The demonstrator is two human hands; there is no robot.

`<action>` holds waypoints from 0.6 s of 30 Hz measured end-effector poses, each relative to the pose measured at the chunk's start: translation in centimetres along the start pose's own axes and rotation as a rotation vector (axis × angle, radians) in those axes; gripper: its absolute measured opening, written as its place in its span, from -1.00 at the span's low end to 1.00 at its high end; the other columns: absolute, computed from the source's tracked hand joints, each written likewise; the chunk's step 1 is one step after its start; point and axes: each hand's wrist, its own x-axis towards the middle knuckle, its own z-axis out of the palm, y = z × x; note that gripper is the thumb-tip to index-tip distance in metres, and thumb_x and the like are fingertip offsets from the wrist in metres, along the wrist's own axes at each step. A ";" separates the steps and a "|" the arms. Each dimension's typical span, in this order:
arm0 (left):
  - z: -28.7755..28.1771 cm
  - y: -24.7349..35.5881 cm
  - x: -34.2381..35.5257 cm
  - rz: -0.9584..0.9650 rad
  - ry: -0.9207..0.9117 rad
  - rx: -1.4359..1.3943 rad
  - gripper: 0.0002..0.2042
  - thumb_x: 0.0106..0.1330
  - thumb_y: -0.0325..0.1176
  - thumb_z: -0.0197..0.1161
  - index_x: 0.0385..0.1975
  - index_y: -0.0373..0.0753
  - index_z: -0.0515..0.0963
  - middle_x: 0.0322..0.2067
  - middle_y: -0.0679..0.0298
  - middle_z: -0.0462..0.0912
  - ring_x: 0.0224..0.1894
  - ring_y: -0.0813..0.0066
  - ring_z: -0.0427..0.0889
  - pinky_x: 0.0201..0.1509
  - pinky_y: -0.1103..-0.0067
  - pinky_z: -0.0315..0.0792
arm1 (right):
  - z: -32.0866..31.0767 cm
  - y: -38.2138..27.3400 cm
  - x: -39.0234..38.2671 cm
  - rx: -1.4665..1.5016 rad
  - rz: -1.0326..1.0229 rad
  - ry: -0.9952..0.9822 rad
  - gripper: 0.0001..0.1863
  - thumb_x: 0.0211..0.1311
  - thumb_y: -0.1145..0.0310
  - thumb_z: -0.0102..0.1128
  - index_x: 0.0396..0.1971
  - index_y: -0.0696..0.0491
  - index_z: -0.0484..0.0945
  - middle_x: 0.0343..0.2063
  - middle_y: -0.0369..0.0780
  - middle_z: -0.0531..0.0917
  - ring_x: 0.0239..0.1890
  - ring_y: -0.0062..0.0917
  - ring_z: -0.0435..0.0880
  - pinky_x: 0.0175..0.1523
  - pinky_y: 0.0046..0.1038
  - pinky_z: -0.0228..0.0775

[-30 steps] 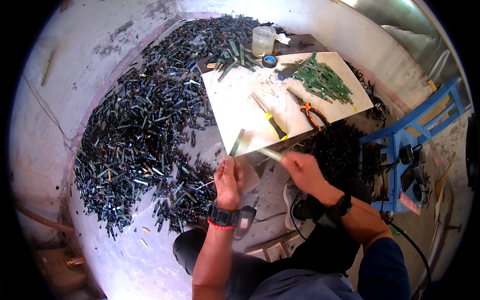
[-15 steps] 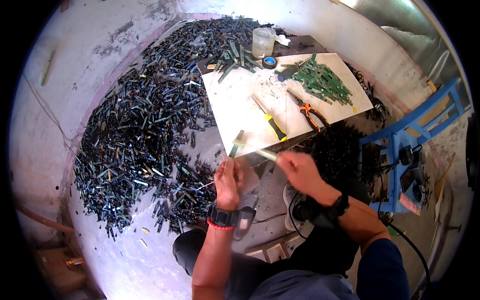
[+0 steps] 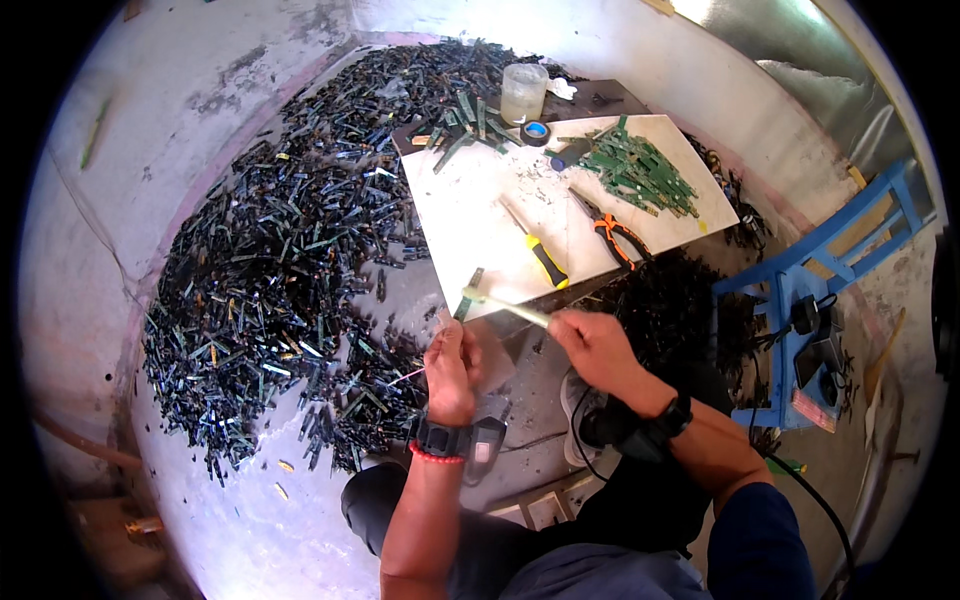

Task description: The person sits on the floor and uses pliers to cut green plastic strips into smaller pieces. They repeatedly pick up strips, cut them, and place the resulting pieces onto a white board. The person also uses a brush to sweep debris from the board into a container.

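My left hand (image 3: 452, 365) is closed around the lower end of a narrow green circuit board strip (image 3: 466, 304), held tilted upward at the table's near corner. A thin pink stick or wire (image 3: 406, 377) shows beside that hand; whether I hold it is unclear. Closed in my right hand (image 3: 597, 345) is a slim pale brush (image 3: 517, 309), its handle pointing left. Its head lies against or just over the strip; the bristles are too small to make out. On the white board (image 3: 455, 225) beyond my hands lie a yellow-and-black screwdriver (image 3: 542, 255) and orange-and-black pliers (image 3: 614, 235).
Many green strips (image 3: 645, 170) are piled on the board, near a tape roll (image 3: 535, 132) and a cloudy jar (image 3: 524, 92). A large heap of dark strips (image 3: 280, 250) covers the floor at left. At right stands a blue chair (image 3: 790, 300) holding black devices and cables.
My right hand, blurred before, now shows sharply, with the brush still at the strip. The whole view has shifted slightly. Both hands keep their holds.
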 end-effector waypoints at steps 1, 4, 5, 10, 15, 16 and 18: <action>-0.1 0.0 -0.1 -0.014 -0.002 0.003 -0.72 0.32 -0.11 0.08 -0.55 -0.14 0.44 -0.68 0.47 0.37 -0.71 0.74 0.27 -0.70 0.76 0.06 | -0.4 0.1 0.5 -0.012 0.040 0.040 -0.78 0.24 0.29 0.04 -0.46 0.14 0.52 -0.62 -0.04 0.50 -0.57 -0.15 0.49 -0.48 -0.35 0.31; 0.2 -0.3 0.0 -0.010 0.012 -0.005 -0.72 0.32 -0.11 0.08 -0.55 -0.14 0.44 -0.70 0.48 0.36 -0.73 0.74 0.25 -0.71 0.76 0.03 | -1.4 0.5 1.7 -0.033 0.118 0.009 -0.76 0.23 0.27 0.05 -0.45 0.15 0.52 -0.61 -0.04 0.50 -0.54 -0.14 0.53 -0.45 -0.34 0.34; 0.3 -0.1 -0.1 -0.009 0.016 -0.020 -0.72 0.32 -0.11 0.08 -0.55 -0.13 0.44 -0.71 0.48 0.36 -0.73 0.74 0.24 -0.72 0.76 0.03 | -1.2 0.8 1.4 -0.007 0.068 -0.037 -0.75 0.23 0.26 0.05 -0.46 0.16 0.52 -0.61 -0.03 0.50 -0.54 -0.14 0.52 -0.46 -0.33 0.33; 0.1 -0.2 0.1 -0.005 0.012 -0.029 -0.72 0.31 -0.11 0.10 -0.56 -0.13 0.44 -0.73 0.48 0.34 -0.74 0.74 0.22 -0.73 0.75 0.01 | -1.2 0.6 1.6 -0.101 0.135 0.038 -0.74 0.23 0.25 0.05 -0.50 0.14 0.50 -0.62 -0.03 0.47 -0.55 -0.14 0.49 -0.47 -0.31 0.29; 0.4 0.2 -0.3 -0.039 0.021 -0.022 -0.72 0.33 -0.14 0.06 -0.54 -0.16 0.39 -0.74 0.41 0.31 -0.75 0.68 0.17 -0.69 0.70 0.05 | 0.2 -0.6 0.9 -0.027 0.030 0.036 -0.71 0.25 0.25 0.01 -0.53 0.15 0.50 -0.66 -0.03 0.46 -0.59 -0.13 0.47 -0.49 -0.30 0.28; 0.4 0.2 -0.4 -0.048 0.042 -0.020 -0.73 0.34 -0.15 0.04 -0.54 -0.18 0.36 -0.75 0.38 0.29 -0.75 0.65 0.15 -0.67 0.68 0.07 | -0.1 -0.5 1.1 -0.054 0.085 0.042 -0.71 0.25 0.24 0.01 -0.53 0.15 0.51 -0.65 -0.03 0.47 -0.58 -0.13 0.48 -0.48 -0.29 0.29; 0.5 0.3 -0.3 -0.037 0.028 0.003 -0.73 0.34 -0.16 0.04 -0.54 -0.18 0.36 -0.74 0.38 0.29 -0.75 0.65 0.15 -0.68 0.69 0.06 | -1.6 -0.7 2.5 -0.114 0.185 0.052 -0.72 0.24 0.24 0.01 -0.52 0.14 0.52 -0.62 -0.02 0.48 -0.55 -0.14 0.49 -0.45 -0.29 0.30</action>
